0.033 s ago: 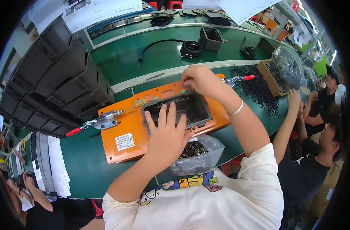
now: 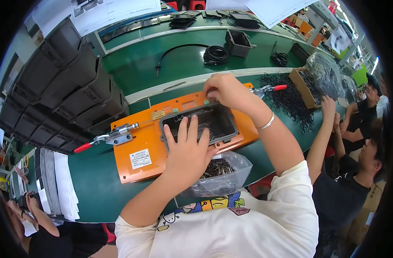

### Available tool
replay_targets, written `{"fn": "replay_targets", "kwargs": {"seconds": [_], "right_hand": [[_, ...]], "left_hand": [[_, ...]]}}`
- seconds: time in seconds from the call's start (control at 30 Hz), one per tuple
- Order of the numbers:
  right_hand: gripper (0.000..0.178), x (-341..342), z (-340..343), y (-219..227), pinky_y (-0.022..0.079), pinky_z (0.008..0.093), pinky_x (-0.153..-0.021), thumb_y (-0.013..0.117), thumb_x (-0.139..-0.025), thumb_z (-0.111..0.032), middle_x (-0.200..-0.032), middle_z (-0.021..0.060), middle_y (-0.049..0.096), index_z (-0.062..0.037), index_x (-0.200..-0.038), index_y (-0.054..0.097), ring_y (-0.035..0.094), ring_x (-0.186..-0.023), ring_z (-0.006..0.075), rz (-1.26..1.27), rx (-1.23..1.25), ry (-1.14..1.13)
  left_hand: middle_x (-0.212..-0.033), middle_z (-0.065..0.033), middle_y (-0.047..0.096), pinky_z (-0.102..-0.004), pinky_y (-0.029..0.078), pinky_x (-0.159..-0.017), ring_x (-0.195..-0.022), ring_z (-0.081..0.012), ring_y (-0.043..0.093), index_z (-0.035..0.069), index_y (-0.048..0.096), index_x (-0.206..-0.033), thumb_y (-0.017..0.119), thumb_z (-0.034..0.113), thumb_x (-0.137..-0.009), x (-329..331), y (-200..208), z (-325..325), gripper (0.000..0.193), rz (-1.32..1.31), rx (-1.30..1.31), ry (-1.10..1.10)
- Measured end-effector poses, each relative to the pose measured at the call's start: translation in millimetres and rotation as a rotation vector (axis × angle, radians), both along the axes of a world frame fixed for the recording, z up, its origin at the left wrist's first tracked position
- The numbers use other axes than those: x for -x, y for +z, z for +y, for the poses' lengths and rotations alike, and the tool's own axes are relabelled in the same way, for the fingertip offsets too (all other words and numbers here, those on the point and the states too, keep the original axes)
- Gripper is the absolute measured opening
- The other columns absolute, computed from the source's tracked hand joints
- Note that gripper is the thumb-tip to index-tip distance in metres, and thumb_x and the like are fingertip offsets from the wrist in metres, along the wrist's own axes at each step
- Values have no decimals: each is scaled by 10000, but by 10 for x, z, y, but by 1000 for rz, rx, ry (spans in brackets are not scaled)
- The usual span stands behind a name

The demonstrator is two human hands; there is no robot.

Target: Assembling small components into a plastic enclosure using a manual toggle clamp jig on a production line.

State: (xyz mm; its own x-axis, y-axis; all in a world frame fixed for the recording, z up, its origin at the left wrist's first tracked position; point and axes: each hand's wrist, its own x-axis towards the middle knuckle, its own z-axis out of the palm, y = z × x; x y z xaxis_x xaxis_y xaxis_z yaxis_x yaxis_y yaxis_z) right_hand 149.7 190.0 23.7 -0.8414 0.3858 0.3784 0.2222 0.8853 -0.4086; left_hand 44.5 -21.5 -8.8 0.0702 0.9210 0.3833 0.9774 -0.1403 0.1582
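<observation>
A dark grey open box [image 2: 224, 120] lies in an orange fixture plate [image 2: 155, 144] in front of me. My left hand [image 2: 188, 152] is spread over the box's near left part, fingers apart, thumb at its near rim. At the far right corner of the box is my right hand [image 2: 226, 90], its fingers curled and closed; whatever they pinch is hidden. Small green blocks [image 2: 206, 102] stand along the box's far edge. Toggle clamps with red handles flank the plate, a left clamp [image 2: 119, 135] and a right clamp [image 2: 265, 89].
A clear bag of metal pins [image 2: 218, 167] sits just below the plate. Stacked dark bins [image 2: 82, 96] rise at left. Black hooked parts [image 2: 291, 99] lie in a heap at right by a cardboard box [image 2: 305, 88]. A coiled black cable [image 2: 216, 55] lies beyond. A co-worker's hand [image 2: 328, 105] reaches in.
The co-worker's hand at the right has shifted slightly toward the left and away from me. My own hands and the box look unmoved.
</observation>
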Motion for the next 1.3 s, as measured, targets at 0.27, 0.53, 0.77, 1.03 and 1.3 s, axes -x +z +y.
{"fn": "replay_targets", "kwargs": {"seconds": [0.27,0.53,0.77,1.03,1.3], "right_hand": [[105,45,151,60,510,267,-616,715,-729,53,-732,79,670,46,-824,670,631,-662,126,-113,445,-103],[116,74,83,92,486,256,-592,746,-720,25,-704,50,653,31,-811,675,586,-645,107,-222,522,-207],[160,-124,-23,-75,477,304,-667,761,-716,-55,-777,79,619,-3,-810,643,598,-731,185,120,234,-338],[119,-725,-1589,14,504,348,-613,685,-658,-138,-715,84,562,-67,-747,650,622,-690,241,-457,-168,154],[73,-749,-1464,-73,508,357,-595,676,-722,-77,-798,85,578,-61,-784,643,615,-705,248,-282,61,191]], "left_hand": [[-1381,-249,400,-698,201,-1007,-1292,-419,343,39,596,-1151,640,385,-842,7,30,15,466,10,32,-7],[-1383,-261,394,-709,203,-994,-1292,-433,336,39,602,-1126,633,383,-851,14,23,12,442,22,36,-13],[-1385,-261,392,-706,200,-998,-1296,-430,334,40,595,-1138,641,373,-848,-20,39,16,444,23,50,-34],[-1441,-310,282,-694,180,-1016,-1368,-484,209,3,541,-1208,700,356,-794,20,72,4,567,-87,93,-29],[-1433,-317,304,-712,161,-1010,-1356,-482,248,14,557,-1190,685,393,-799,28,65,6,560,-1,109,-14]]}}
